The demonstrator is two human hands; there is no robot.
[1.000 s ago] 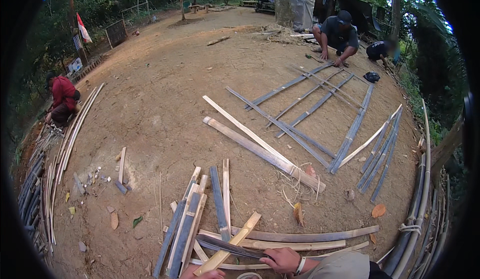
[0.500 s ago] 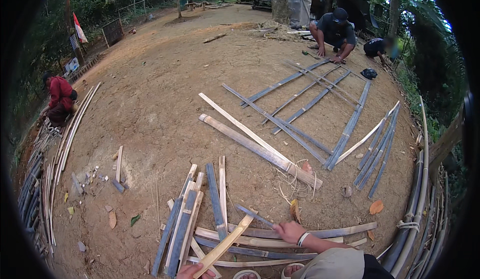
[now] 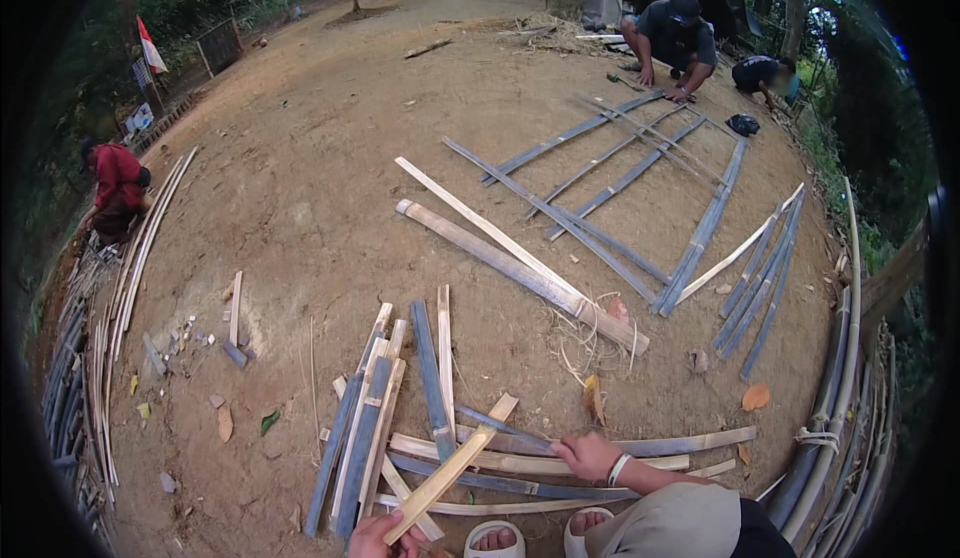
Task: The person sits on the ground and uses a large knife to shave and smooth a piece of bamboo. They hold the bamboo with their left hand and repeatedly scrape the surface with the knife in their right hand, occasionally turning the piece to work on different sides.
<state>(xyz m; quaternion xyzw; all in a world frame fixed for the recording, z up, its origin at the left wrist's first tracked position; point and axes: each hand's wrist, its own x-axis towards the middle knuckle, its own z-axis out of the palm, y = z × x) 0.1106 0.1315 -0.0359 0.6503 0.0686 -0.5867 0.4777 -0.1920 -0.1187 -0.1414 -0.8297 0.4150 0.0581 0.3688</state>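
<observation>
Versus one second ago: your right hand (image 3: 590,456) has shifted up toward the far end of the flat, pale-yellow split-bamboo strip (image 3: 455,471); the long, narrow, grey blade (image 3: 525,436) then crossed it lower down. Versus half a second ago: blade lies flatter.

Landmark: the bundle of short grey-and-cream bamboo pieces (image 3: 372,428). Strip, count one, slants up just right of it. Blade, count one, crosses near the strip's far end; contact cannot be told. Four long, curved bamboo strips (image 3: 540,486) lie on the ground right of the bundle, partly under your strip. Two cream-coloured sandals (image 3: 495,541), below and right of the bundle.

Fingers: left hand (image 3: 385,538), below the bundle, closed around the strip's near end. Right hand, right of the bundle, fingers curled tight about the blade's hidden handle end; one white wristband (image 3: 619,470).
</observation>
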